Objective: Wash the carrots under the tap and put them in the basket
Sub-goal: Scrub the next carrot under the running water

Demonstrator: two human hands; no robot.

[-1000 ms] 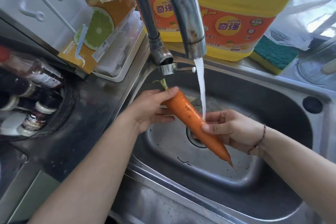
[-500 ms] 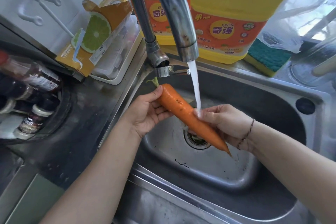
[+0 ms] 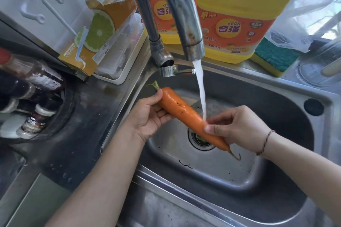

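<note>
An orange carrot (image 3: 181,110) with a short green stub lies slanted over the steel sink (image 3: 276,108), thick end up-left, thin tip down-right above the drain. My left hand (image 3: 147,116) grips its thick end from below. My right hand (image 3: 238,127) holds the lower part, thumb across the carrot. A steel tap (image 3: 182,14) runs a white stream of water (image 3: 201,94) that lands on the carrot's middle, at my right fingers. No basket is in view.
Two yellow detergent jugs (image 3: 234,14) stand behind the sink, with a green-yellow sponge (image 3: 275,57) to their right. A torn lime-print carton (image 3: 99,29) leans in a white tray (image 3: 120,68) at the left. Dark sauce bottles (image 3: 36,116) crowd the far left counter.
Both hands have kept hold of the carrot while it stays under the stream. My right hand has slid slightly along its lower half, thumb now over the top.
</note>
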